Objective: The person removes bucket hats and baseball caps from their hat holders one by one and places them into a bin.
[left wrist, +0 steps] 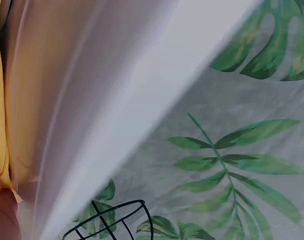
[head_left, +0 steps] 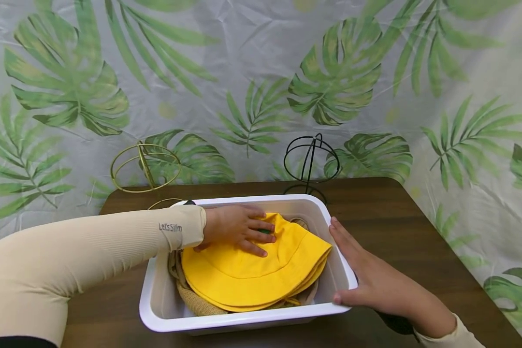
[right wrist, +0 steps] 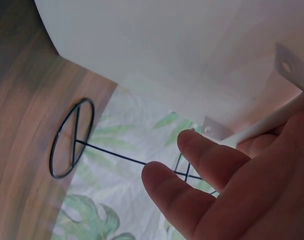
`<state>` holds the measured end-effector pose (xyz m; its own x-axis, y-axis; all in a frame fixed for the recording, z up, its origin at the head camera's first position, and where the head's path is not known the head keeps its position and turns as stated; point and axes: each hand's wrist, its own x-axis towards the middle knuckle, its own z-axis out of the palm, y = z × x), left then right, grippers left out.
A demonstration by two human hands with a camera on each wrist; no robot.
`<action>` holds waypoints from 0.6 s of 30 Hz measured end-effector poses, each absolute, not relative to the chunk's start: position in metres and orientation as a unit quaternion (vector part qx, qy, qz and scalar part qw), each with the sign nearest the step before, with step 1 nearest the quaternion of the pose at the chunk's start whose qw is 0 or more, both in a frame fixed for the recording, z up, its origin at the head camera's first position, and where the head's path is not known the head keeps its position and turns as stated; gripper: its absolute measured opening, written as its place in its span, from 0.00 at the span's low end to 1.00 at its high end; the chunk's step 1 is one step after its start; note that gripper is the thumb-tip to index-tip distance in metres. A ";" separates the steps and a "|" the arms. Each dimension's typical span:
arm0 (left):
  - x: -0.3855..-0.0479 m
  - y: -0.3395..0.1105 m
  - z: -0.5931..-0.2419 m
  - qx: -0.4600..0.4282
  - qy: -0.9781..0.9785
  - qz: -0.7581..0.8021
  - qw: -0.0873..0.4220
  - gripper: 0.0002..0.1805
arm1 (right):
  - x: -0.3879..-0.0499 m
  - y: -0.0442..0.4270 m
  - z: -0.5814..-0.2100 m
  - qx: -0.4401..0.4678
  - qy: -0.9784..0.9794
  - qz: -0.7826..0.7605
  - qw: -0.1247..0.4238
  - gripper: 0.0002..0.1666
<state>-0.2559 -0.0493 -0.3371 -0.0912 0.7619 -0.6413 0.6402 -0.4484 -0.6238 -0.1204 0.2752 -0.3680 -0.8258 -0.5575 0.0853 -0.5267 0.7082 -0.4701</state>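
In the head view, a white plastic bin point(head_left: 248, 319) stands on the table, holding a folded yellow bucket hat point(head_left: 243, 285). My left hand point(head_left: 239, 231) rests on top of the hat with its fingers spread, and something green shows between them. Beneath the hat lie other fabric pieces, among them a tan woven one point(head_left: 200, 302). Against the bin's right rim lies my right hand point(head_left: 369, 275), its thumb touching the near corner. From the right wrist view, two straight fingers point(right wrist: 204, 155) extend outside the bin, below its rim. The left wrist view shows mostly the bin's wall point(left wrist: 131, 95).
Behind the bin stand a gold wire stand point(head_left: 145, 166) at left and a black wire stand point(head_left: 311, 159) at right. The dark wooden table point(head_left: 374, 208) ends at a leaf-print curtain point(head_left: 252, 58) at the back and right.
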 end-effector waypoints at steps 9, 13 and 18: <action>-0.249 -0.046 -0.362 -0.644 -0.546 0.535 0.032 0.48 | -0.125 0.271 -0.368 -0.298 0.925 -0.235 0.027 0.73; -0.250 -0.046 -0.370 -0.648 -0.547 0.529 0.037 0.45 | -0.129 0.270 -0.368 -0.302 0.924 -0.233 0.026 0.73; -0.249 -0.046 -0.370 -0.637 -0.555 0.534 0.023 0.47 | -0.132 0.271 -0.369 -0.306 0.926 -0.221 0.024 0.73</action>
